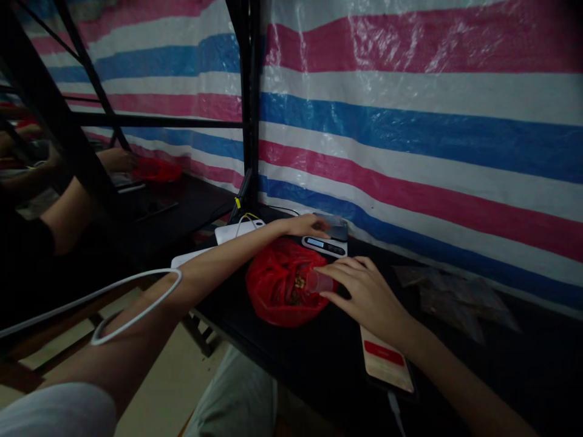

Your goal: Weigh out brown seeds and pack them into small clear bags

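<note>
A red plastic bag (264, 282) lies open on the black table, with small gold-coloured pieces (299, 281) inside. Over its right side my right hand (364, 291) holds a small clear cup (317, 281) between thumb and fingers, tilted toward the bag. Behind the bag stands a small digital scale (324, 246) with a lit display. My left hand (310, 225) reaches over the scale's back left, beside a clear tray (336, 227); its fingertips are too dim to tell whether they hold anything.
A lit phone (387, 358) with a cable lies below my right hand. Several clear packets (455, 297) lie at right. White devices (239, 230) sit behind my left forearm, and a white cable (136, 273) loops over it. Another person's hand (117, 160) is beyond the black frame (248, 91).
</note>
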Available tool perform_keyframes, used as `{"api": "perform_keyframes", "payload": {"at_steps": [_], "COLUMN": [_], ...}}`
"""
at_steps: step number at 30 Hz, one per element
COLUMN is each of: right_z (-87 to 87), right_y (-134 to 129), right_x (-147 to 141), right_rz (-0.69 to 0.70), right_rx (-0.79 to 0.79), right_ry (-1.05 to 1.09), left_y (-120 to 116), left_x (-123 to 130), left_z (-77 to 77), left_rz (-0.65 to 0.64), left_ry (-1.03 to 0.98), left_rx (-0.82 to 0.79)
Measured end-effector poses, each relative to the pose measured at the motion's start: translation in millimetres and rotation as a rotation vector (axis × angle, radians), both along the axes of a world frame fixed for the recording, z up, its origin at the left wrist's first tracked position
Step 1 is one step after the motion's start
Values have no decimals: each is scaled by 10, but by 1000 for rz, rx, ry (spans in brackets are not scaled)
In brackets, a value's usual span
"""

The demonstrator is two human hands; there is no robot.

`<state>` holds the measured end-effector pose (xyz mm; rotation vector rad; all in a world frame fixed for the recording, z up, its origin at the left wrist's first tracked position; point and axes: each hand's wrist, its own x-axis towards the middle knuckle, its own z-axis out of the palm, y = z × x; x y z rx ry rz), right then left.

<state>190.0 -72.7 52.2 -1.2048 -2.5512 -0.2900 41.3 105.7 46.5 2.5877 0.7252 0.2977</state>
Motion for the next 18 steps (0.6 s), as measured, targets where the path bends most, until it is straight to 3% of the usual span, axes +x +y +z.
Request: {"api": "perform_keyframes", "payload": {"at_steps": [3,7,12,18], "right_z": [-122,-247,-314,-350], "right_y": [-48,-64,-106,-206], "right_x": [-101,-147,-98,-70], "right_rz": [-15,-14,-41,-133], "right_rx": [-12,-23,-51,-13], "right_ry": [-57,-154,-154,-174], "left_y": [-205,-407,-608,-856], "left_x": [-213,-353,-357,-246], "left_z": [-7,-36,88,360], "left_rz": [-107,3,90,111], "left_ry": [168,309,441,339], "left_rx": [-158,-182,50,366]}}
